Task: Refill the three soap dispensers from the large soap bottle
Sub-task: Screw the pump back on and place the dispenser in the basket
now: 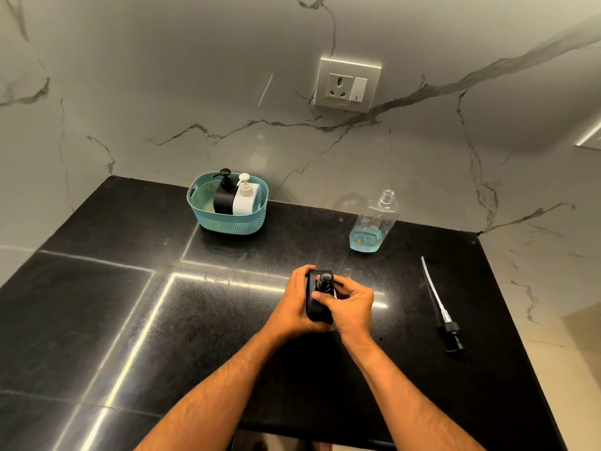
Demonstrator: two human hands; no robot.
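A black soap dispenser stands upright on the black countertop in front of me. My left hand grips its body from the left. My right hand pinches its black pump head at the collar. The large clear soap bottle stands open at the back right with a little blue soap at its bottom. Its pump with a long tube lies flat on the counter to the right. A second black dispenser and a white dispenser stand in a teal basket.
The teal basket sits at the back of the counter against a marble wall. A socket and switch plate is on the wall above. The counter's right edge drops off beside the loose pump.
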